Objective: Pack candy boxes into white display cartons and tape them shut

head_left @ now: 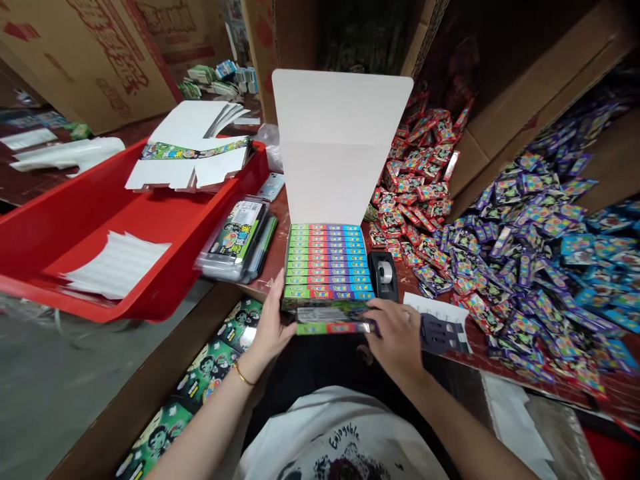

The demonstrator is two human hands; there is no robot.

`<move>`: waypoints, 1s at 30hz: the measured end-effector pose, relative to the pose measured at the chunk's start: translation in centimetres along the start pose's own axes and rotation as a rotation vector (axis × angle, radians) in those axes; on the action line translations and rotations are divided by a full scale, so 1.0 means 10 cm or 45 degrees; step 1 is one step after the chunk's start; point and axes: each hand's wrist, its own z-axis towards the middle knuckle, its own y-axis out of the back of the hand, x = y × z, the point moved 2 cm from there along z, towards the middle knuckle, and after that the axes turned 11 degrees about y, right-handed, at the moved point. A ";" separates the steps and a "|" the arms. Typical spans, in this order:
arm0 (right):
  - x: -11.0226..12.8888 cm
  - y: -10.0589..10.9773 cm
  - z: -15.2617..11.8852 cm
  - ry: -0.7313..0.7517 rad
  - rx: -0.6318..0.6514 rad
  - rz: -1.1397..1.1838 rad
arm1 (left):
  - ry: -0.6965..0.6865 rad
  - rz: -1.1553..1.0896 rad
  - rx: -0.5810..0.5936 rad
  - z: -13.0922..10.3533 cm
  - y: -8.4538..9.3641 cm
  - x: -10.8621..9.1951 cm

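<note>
while the left hand (273,323) is gripping the left end of a front row of small cartons (333,328), its fingers are reaching up along the near left corner of the display box (289,267). the right hand (395,333) is grasping the right end of that row, its fingers curling over the top. a dark, glossy panel with a pale label is showing just behind the row's green, red and purple faces; where panel and row are meeting is too blurred to tell. the display box is sitting directly beyond the hands, holding stacked rows in green, red, purple and blue, and its white lid (340,147) is standing open at the far side.

a black tape dispenser (384,275) is resting just beside the box on the right, and a dark purple cutout piece (443,333) is lying on white paper near the right hand. farther right, heaps of red packets (417,180), purple packets (530,247) and blue packets (600,250) are spreading over the table. on the left, clear-wrapped packs (235,237) are lying beside a red tray (190,283), which is holding white sheets (117,267), with flattened cartons (187,147) lying across its far end. below the left forearm, a cardboard box (135,393) is holding green printed packages (207,373).
</note>
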 end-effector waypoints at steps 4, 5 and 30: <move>-0.26 0.58 -0.12 -0.227 -0.212 0.126 | -0.458 0.527 0.071 0.36 0.19 -0.31; -0.32 0.70 -0.16 -0.324 -0.308 0.147 | -0.504 0.625 0.131 0.44 0.18 -0.37; -0.66 0.08 0.86 -0.450 -0.287 1.090 | -0.342 0.890 0.379 0.51 -0.17 -0.59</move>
